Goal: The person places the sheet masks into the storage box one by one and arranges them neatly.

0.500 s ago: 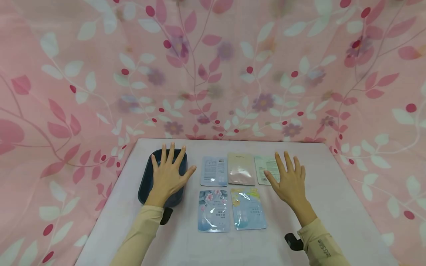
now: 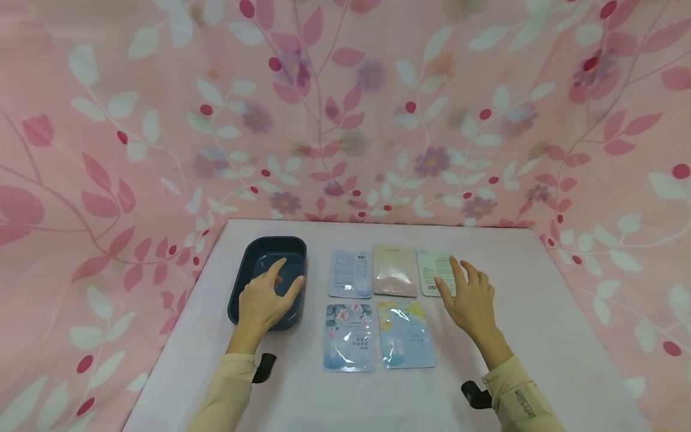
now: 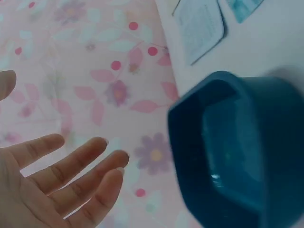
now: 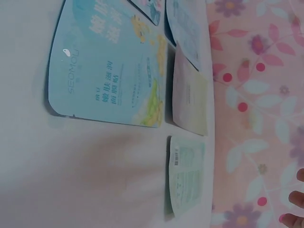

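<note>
My left hand (image 2: 264,302) hovers over the near part of a dark blue plastic basin (image 2: 240,282), fingers loosely bent and nothing held. The left wrist view shows the same hand beside the basin (image 3: 270,142), apart from it. Over the table at the right, my right hand (image 2: 472,300) has relaxed fingers near a pale green sachet (image 2: 432,270) and holds nothing. Two face mask packets lie in the near row: one blue with flowers (image 2: 349,339), one blue with yellow print (image 2: 407,336). Behind them lie a pale blue packet (image 2: 349,275) and a beige packet (image 2: 395,270).
All of these stand on a white-covered table (image 2: 302,390). Pink floral cloth (image 2: 345,120) hangs behind it and along both sides. A small black device (image 2: 264,368) sits at the left wrist, and a similar one (image 2: 476,395) at the right.
The left hand has drawn back a little toward me, its spread fingers now bent. The right hand's fingers have also relaxed from spread to slightly curled. The packets lie as before.
</note>
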`<action>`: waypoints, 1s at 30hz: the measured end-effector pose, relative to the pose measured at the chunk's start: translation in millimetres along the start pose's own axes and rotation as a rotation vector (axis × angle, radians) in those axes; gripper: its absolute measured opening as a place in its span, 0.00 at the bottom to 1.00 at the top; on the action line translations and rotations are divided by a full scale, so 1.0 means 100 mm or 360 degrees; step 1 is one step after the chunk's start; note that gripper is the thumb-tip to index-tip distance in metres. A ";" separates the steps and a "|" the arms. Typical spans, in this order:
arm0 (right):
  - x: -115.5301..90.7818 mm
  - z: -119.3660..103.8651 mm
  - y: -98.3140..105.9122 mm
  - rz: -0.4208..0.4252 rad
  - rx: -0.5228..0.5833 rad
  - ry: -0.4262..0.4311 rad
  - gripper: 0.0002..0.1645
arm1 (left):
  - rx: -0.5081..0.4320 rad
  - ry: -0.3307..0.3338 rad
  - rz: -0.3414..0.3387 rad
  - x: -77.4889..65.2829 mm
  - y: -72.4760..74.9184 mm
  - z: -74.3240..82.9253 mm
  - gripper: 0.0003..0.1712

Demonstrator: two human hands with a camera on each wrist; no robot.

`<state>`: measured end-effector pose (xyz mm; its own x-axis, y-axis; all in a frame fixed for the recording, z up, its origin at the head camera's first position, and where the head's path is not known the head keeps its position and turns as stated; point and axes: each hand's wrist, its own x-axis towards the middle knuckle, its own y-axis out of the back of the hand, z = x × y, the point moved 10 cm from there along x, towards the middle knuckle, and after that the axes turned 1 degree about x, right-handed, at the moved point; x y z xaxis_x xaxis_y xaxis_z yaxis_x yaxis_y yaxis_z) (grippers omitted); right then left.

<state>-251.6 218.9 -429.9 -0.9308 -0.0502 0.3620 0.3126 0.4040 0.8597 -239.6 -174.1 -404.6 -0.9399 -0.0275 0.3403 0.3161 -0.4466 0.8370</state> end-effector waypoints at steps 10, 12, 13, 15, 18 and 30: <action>0.00 0.08 -0.31 -0.0145 0.0131 -0.0037 0.30 | -0.0170 0.0475 -0.0083 -0.49 -0.27 -0.67 0.18; 0.01 0.09 -0.36 -0.0181 0.0183 -0.0035 0.28 | -0.0226 0.0585 -0.0087 -0.60 -0.33 -0.79 0.18; 0.01 0.09 -0.39 -0.0204 0.0208 -0.0030 0.26 | -0.0247 0.0642 -0.0092 -0.65 -0.36 -0.85 0.19; 0.03 0.11 -0.45 -0.0253 0.0269 -0.0030 0.23 | -0.0270 0.0739 -0.0091 -0.73 -0.40 -0.95 0.21; 0.05 0.15 -0.55 -0.0323 0.0331 -0.0056 0.18 | -0.0277 0.0823 -0.0074 -0.83 -0.45 -1.07 0.25; 0.07 0.15 -0.82 -0.0563 0.0377 -0.0160 0.19 | -0.0988 0.1341 0.0028 -1.16 -0.77 -1.31 0.29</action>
<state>-286.7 198.7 -503.0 -0.9902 -0.1390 0.0132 -0.0701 0.5768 0.8138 -171.3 -253.7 -564.6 -0.7970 -0.5460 -0.2583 0.4328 -0.8145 0.3865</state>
